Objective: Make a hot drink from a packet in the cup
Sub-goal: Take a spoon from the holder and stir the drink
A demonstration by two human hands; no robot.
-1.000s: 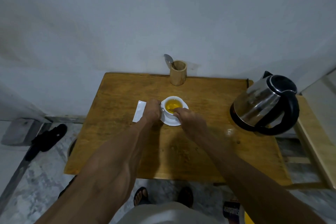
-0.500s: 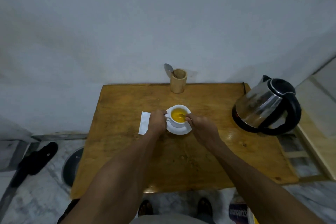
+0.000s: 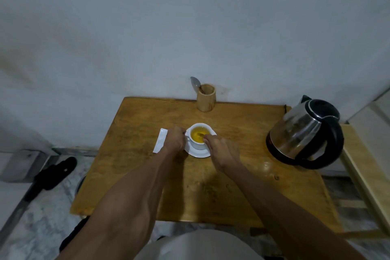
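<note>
Right hand (image 3: 221, 151): fingertips shifted along the near rim of the cup (image 3: 199, 135), from the near-right side 1.0 s ago toward the near centre now. A dark blurred streak, apparently a stirring implement, crosses the yellow liquid (image 3: 197, 133); its position differs in each picture. Head camera pitched up: more wall in view, table (image 3: 242, 175) lower in view, feet under the near edge gone from view.
</note>
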